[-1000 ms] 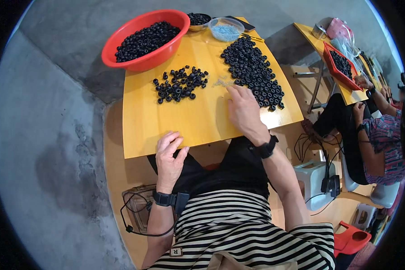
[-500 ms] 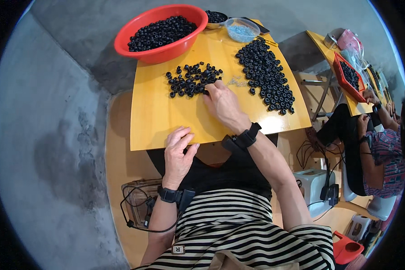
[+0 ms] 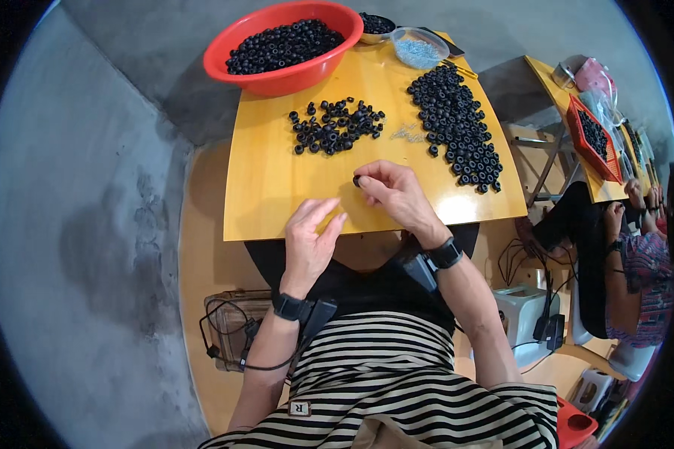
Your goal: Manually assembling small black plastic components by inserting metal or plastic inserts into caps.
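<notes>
Between the thumb and fingertips of my right hand [image 3: 397,191] is a small round black piece [image 3: 357,180], held just above the yellow table [image 3: 269,202] near its front edge. My left hand [image 3: 311,239] hovers at that edge with thumb and fingers apart, holding nothing, its fingertips toward the black piece. Farther in lies a loose heap of black round pieces [image 3: 337,129]. On the right, black ring-like pieces [image 3: 460,127] are spread in a long band, mostly flat with their holes showing. Tiny clear bits [image 3: 407,135] lie between the two groups.
A red basin [image 3: 277,78] full of black pieces stands at the back left. Behind are a small bowl [image 3: 376,27] of black pieces and a clear tub [image 3: 419,49] of light-blue bits. Another person [image 3: 633,277] sits at the right by a table with a red basket [image 3: 593,142].
My right hand has drawn back from the loose heap toward the front edge, carrying one black piece. My left hand has moved right, closer to it. The view has shifted slightly.
</notes>
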The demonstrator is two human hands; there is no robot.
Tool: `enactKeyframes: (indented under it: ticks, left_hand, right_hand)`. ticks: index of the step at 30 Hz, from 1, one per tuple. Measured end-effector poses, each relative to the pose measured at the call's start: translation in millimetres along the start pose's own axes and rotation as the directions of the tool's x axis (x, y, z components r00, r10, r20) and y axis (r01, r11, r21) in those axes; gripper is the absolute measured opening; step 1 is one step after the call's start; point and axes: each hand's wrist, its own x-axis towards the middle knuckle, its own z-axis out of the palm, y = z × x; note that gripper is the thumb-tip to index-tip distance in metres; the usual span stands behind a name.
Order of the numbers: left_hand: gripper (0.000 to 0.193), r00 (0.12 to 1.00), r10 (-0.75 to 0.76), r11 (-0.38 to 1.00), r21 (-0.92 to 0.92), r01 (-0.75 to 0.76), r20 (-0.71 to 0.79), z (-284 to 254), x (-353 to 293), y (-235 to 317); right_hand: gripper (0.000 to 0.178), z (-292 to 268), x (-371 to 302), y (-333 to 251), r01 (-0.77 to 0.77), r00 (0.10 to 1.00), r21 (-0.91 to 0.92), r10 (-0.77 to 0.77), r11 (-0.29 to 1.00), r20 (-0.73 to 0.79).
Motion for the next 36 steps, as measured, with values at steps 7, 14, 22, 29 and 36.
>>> enactKeyframes:
  ticks: [7,14,22,29,36]
  left_hand:
    - [0.025,0.993,-0.110,0.955,-0.274,0.116,0.038,23.4,21.4,-1.3]
    - [0.027,0.997,-0.075,0.941,-0.330,0.075,0.013,24.5,16.6,-10.8]
    - [0.027,1.000,-0.017,0.956,-0.292,0.022,0.018,21.9,13.9,-13.6]
    - [0.026,0.999,-0.030,0.956,-0.292,0.036,0.028,21.4,14.7,-7.8]
    - [0.024,0.995,-0.099,0.903,-0.419,0.093,0.007,21.2,10.7,-17.0]
  right_hand:
    - [0.023,-0.1,-11.3,0.3,0.011,0.998,0.248,-0.024,0.969,0.052]
    - [0.016,4.1,-15.0,5.5,0.043,0.998,0.246,-0.053,0.968,0.033]
    - [0.011,7.0,-18.3,6.5,0.064,0.998,0.211,-0.065,0.975,-0.001]
    - [0.010,7.7,-15.6,2.7,0.048,0.999,0.153,-0.051,0.987,0.019]
    - [0.013,7.7,-11.9,-5.2,0.024,0.998,0.020,-0.025,1.000,0.057]
